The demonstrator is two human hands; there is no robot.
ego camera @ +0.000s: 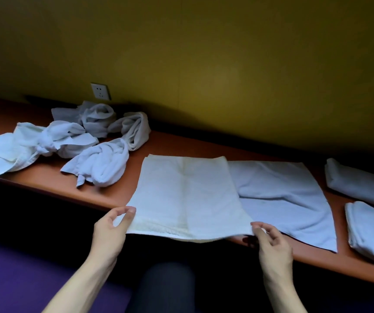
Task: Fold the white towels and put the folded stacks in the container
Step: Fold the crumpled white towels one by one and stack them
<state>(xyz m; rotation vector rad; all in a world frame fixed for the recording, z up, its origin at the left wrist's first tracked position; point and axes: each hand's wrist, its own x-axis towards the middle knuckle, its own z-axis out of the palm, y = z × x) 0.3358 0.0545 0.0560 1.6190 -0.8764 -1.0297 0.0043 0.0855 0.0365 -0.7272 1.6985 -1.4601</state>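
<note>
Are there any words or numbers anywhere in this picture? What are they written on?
No words or numbers can be read.
Wall socket: only plug holes, no writing.
Flat towel, pinched by the left hand and the right hand: plain, no tag showing.
Crumpled towels and folded towels: plain white.

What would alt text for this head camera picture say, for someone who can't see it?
Two hands, left hand and right hand, pinch the near corners of a flat white towel on an orange table. Crumpled towels lie to the left, folded towels to the right.
</note>
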